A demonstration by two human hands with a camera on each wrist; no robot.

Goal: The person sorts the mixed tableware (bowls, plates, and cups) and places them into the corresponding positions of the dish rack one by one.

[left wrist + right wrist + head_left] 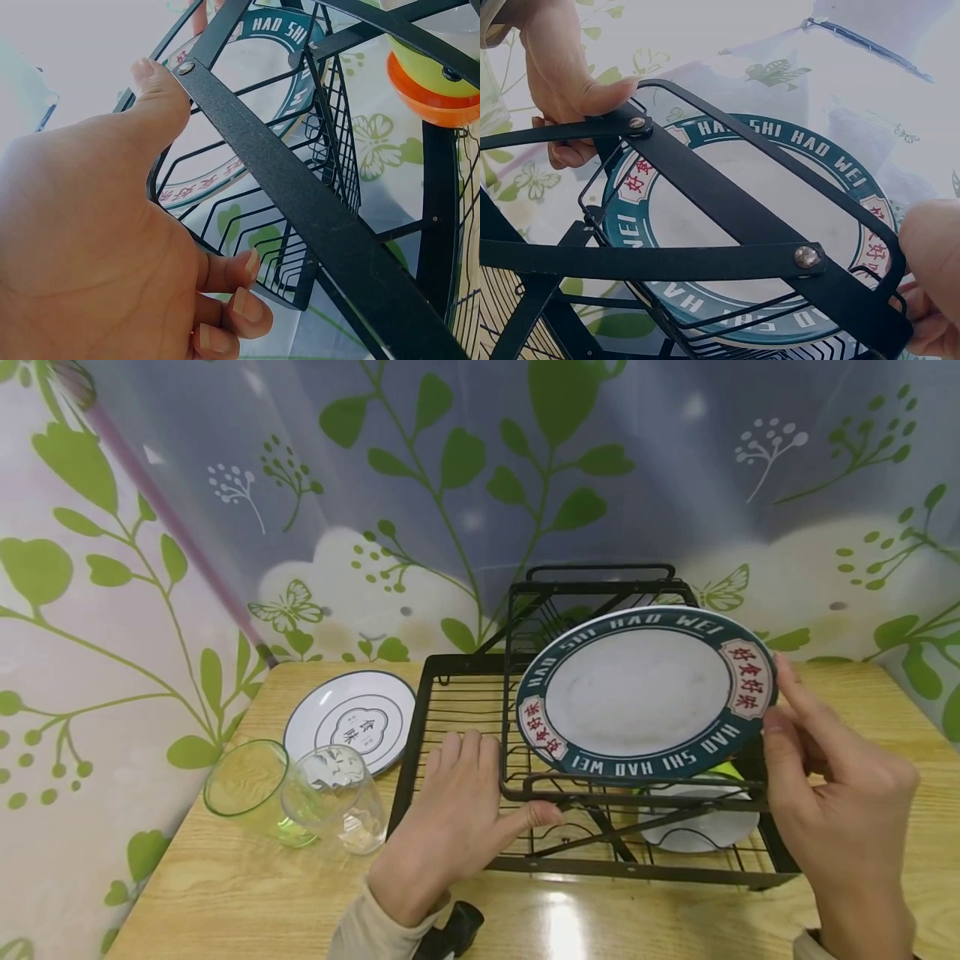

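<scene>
An oval white plate [637, 693] with a dark green rim and red lettering lies over the upper tier of a black wire dish rack [450, 660]. My right hand [843, 777] pinches the plate's right rim between thumb and fingers. The left hand [457, 810] grips the upper tier's front left corner. In the left wrist view, its thumb [154, 97] presses on the black frame, with the other fingers bent below. The right wrist view shows the plate [757, 195] behind the rack's flat bars, resting low against the tier's wires.
Left of the rack, a round white plate [300, 718] lies on the wooden table [217, 893], behind a green glass [247, 785] and a clear glass [367, 818]. A white dish [697, 831] sits in the lower tier. Orange and yellow bowls [431, 97] show in the left wrist view.
</scene>
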